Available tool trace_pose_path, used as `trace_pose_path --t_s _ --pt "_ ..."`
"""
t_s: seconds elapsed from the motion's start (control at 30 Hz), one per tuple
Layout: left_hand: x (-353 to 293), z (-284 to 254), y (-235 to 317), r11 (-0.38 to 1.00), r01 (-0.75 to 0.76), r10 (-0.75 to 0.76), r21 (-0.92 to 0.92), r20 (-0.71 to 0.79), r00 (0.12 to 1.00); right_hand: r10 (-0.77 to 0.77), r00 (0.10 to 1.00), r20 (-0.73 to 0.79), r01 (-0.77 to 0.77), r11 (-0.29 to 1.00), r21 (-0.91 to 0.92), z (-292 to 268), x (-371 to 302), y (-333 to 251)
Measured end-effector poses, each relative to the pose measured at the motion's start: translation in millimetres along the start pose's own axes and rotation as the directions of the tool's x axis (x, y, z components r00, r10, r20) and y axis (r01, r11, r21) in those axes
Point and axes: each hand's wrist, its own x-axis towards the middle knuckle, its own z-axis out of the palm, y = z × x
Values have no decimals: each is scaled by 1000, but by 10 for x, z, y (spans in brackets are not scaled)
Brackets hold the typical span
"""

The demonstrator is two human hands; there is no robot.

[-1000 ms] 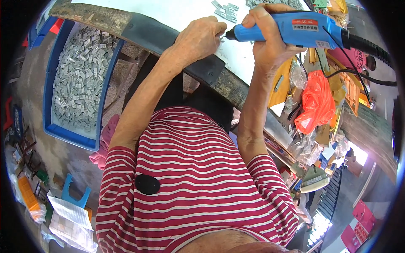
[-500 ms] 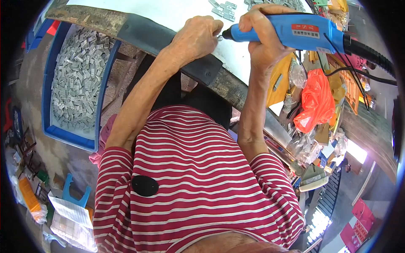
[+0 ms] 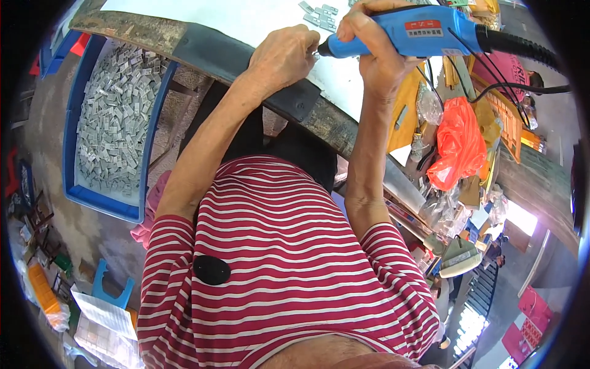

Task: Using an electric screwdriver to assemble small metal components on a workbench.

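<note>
My right hand [image 3: 376, 46] is wrapped round a blue electric screwdriver [image 3: 424, 29] with a black nose and a thick black cable. The tool lies nearly level, its tip pointing left at the fingers of my left hand [image 3: 284, 56]. Those fingers are pinched together near the bench's front edge; a small part may be between them, but it is mostly hidden. Just beyond, several small flat grey metal pieces [image 3: 321, 16] lie on the white bench top [image 3: 233, 13].
At my left, a blue tray [image 3: 103, 209] holds a mass of small grey metal pieces [image 3: 117, 117]. A black pad [image 3: 212, 52] covers part of the worn bench edge. On the right are a red plastic bag [image 3: 456, 144], a yellow-brown sheet [image 3: 402, 104] and trailing black cables [image 3: 522, 89].
The screwdriver and my right hand have shifted slightly left and up in the picture. My left hand stays pinched at the tool's tip.
</note>
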Motion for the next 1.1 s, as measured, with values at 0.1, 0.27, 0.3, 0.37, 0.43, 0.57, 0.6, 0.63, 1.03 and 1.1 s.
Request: trace_pose_path --t_s 0.1,0.27,0.3,0.37,0.43,0.57,0.6,0.63,1.03,1.1 --pt "5 -10 32 999 48 -47 -25 44 998 35 998 54 -25 983 -180 -119 -28 -97" --pt "-24 14 -19 999 35 -35 1 61 998 295 941 -164 -338 815 -470 200 52 -463" --pt "-12 11 -39 999 22 -24 26 54 998 316 926 -207 -376 825 -421 198 88 -466" --pt "15 38 -41 998 -4 -1 70 71 997 240 956 -169 -290 866 -407 124 126 -513" --pt "16 53 -33 997 -36 32 72 62 998 211 963 -165 -260 885 -386 26 109 -640" --pt "-15 66 -93 995 -40 34 86 72 997 157 959 -236 -262 811 -523 -43 59 -865" --pt "-11 73 -84 995 -45 41 85 54 998 128 947 -295 -272 808 -523 -28 35 -921" --pt "-8 76 -78 995 -50 47 83 35 998 118 945 -305 -260 836 -484 -68 14 -962" --pt "-27 -70 57 997 9 -2 -79 87 996 -32 818 -574 -299 830 -471 -271 -163 -937" --pt "-73 -130 65 987 54 -51 -152 26 998 -56 832 -553 -281 816 -505 -317 -165 -900"
